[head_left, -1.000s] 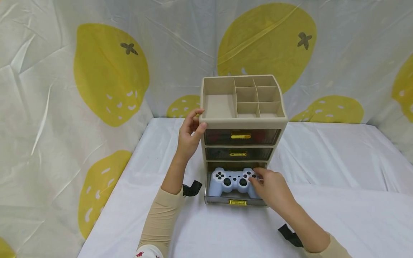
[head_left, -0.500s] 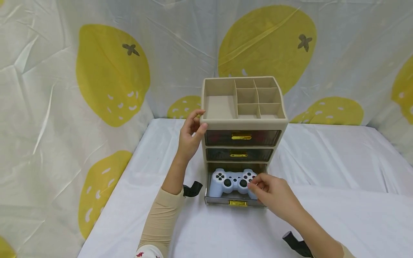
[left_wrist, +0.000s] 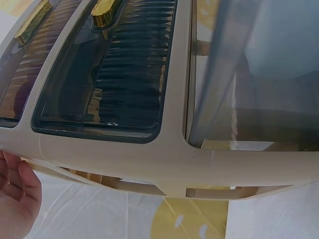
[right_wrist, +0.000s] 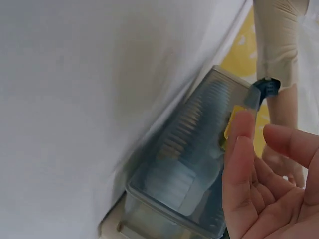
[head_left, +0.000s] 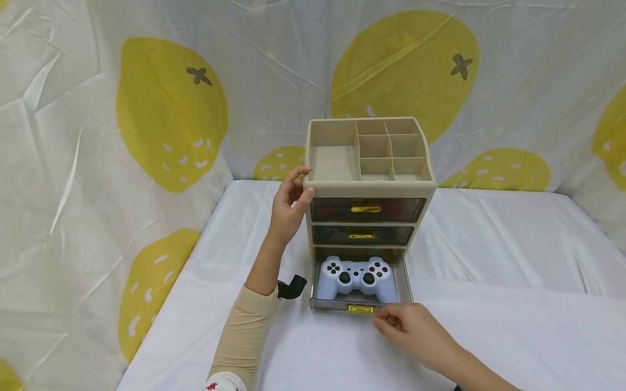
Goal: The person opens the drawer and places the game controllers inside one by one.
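A beige desktop drawer organizer point(head_left: 371, 187) stands on the white-covered table. My left hand point(head_left: 287, 212) holds its upper left corner, thumb at the front and fingers along the side. The bottom drawer point(head_left: 337, 305) is pulled out and carries a pale blue game controller point(head_left: 357, 274). My right hand point(head_left: 415, 332) is just in front of that drawer, near its gold handle point(head_left: 361, 308). In the right wrist view its fingers overlap the handle and the thumb stands apart; whether they touch cannot be told.
Two dark drawers point(head_left: 367, 209) above are closed. Divided compartments point(head_left: 374, 145) form the organizer's top. A lemon-patterned curtain point(head_left: 274, 81) hangs behind and at the left. A black wrist mount point(head_left: 292, 287) juts from the left forearm.
My right hand has left the controller's right side and moved down and toward me to the drawer's front. The left hand stays at the organizer's corner.
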A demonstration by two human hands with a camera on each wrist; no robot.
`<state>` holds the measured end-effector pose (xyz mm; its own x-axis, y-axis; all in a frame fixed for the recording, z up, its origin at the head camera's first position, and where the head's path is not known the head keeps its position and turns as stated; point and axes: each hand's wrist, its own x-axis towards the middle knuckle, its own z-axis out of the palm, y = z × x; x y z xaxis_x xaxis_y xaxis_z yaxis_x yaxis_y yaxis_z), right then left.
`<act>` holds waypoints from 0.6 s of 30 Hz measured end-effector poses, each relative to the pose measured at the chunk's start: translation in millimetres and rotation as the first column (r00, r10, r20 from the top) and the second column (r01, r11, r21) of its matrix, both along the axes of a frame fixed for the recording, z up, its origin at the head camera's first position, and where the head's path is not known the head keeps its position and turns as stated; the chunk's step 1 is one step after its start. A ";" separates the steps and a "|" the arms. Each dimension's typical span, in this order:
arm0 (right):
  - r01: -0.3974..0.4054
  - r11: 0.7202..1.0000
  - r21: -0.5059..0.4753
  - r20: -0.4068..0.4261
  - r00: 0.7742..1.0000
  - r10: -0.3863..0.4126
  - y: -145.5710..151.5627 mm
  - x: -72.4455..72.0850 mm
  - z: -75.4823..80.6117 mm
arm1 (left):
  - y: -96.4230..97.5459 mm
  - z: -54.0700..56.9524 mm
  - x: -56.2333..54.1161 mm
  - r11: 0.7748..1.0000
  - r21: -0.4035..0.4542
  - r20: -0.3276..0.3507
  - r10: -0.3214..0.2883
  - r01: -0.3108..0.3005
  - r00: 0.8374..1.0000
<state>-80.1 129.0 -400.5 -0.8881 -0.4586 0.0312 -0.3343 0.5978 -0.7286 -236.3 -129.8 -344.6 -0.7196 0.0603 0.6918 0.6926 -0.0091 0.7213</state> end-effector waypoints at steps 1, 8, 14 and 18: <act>0.013 1.000 0.023 -0.028 1.000 -0.012 -0.1 1.1 -2.6 | 0.0 -0.1 0.0 1.000 -0.002 0.000 0.002 -0.002 1.000; 0.044 0.999 -0.019 0.039 0.998 -0.044 -0.3 3.5 -17.4 | 0.3 -0.4 0.0 1.000 -0.016 0.013 0.024 -0.023 1.000; 0.099 0.947 -0.305 0.394 0.919 0.031 -0.2 0.2 -17.8 | 0.7 -0.3 0.4 0.999 -0.016 0.019 0.028 -0.027 0.999; 0.178 0.911 -0.371 0.488 0.872 0.029 -3.1 -0.9 -16.1 | 0.9 -0.1 0.7 0.999 -0.013 0.021 0.031 -0.030 0.999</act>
<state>-81.0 125.9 -416.6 -0.8703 -0.4307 -0.2388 0.1466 0.2362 -0.9606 -235.5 -128.9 -344.7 -0.7354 0.0465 0.6760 0.6773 0.0207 0.7354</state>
